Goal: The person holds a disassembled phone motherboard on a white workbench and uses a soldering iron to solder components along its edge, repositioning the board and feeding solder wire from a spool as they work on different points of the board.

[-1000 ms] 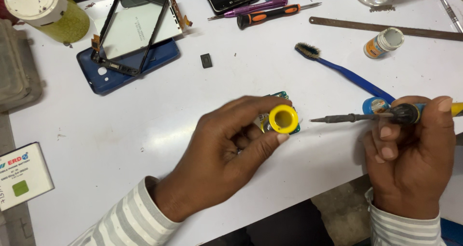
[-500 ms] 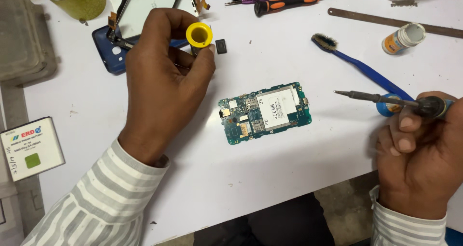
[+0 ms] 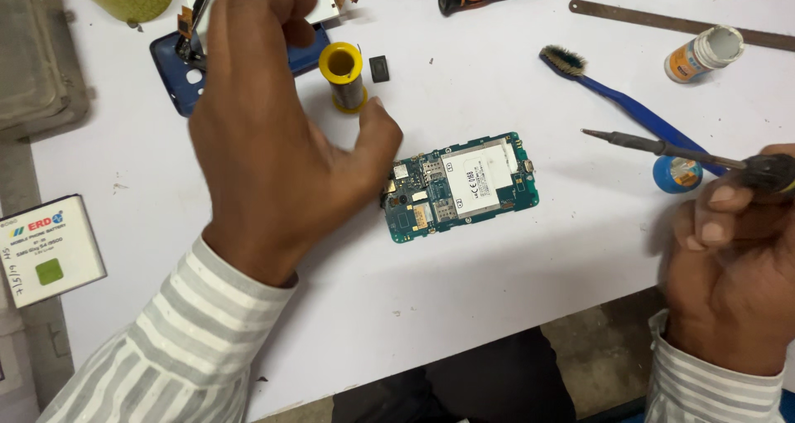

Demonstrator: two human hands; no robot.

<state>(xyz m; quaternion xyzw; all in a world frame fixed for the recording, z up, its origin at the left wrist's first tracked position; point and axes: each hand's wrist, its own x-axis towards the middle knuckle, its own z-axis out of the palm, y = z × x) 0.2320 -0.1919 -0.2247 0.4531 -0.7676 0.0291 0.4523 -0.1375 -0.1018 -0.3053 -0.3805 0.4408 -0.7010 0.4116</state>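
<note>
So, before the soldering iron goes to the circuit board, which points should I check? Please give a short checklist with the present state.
1. Circuit board lies flat on the table: ok.
2. Right hand grips the soldering iron: ok.
3. Iron tip is away from the board: ok.
4. Left hand is off the board: ok, it is open beside the yellow solder spool.
5. Solder ready in hand: not ok.
6. Tip hot and clean: cannot tell.
</note>
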